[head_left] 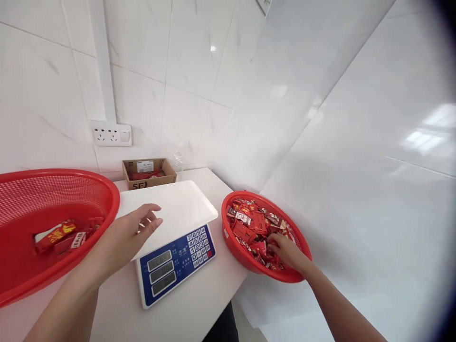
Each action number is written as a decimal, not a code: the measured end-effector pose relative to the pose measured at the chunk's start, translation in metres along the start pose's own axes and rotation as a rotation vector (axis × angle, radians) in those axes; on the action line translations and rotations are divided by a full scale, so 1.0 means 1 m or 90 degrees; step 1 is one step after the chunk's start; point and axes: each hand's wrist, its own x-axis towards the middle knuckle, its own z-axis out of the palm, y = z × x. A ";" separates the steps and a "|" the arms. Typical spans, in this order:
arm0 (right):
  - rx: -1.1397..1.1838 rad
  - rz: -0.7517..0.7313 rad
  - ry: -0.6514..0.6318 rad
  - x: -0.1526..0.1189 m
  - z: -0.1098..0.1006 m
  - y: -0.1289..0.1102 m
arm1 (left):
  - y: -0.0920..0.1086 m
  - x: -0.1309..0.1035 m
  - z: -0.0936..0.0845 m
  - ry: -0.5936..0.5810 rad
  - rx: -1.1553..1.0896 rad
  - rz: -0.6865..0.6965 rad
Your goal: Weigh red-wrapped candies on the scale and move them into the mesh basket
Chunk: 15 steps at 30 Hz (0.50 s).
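Observation:
My left hand [130, 232] hovers over the left part of the white scale tray [178, 204], its fingers apart and nothing in them. On the right, my right hand [285, 249] reaches into a red basket [245, 261] full of small red packets [259, 222]. Its fingers are bent down among the packets; what they hold, if anything, is hidden. The blue keypad and display of the scale [178, 263] face me below the tray. At the far left stands a larger red basket [116, 194] with several red packets [59, 236] inside.
Behind the scale, an open cardboard box [171, 176] with red items stands against the tiled wall. A socket panel [112, 133] is on the wall above it. The white table's [213, 299] right edge runs beside the right basket. Glossy white walls rise behind and to the right.

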 end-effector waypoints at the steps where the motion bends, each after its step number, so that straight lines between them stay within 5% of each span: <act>1: 0.011 -0.002 0.012 -0.001 -0.003 -0.001 | -0.009 0.004 -0.002 -0.010 0.041 -0.021; 5: 0.048 0.010 0.075 -0.002 -0.016 -0.006 | -0.034 0.014 -0.010 0.002 0.123 -0.097; 15: 0.125 0.017 0.235 0.014 -0.039 -0.025 | -0.040 0.017 -0.017 0.090 0.192 -0.195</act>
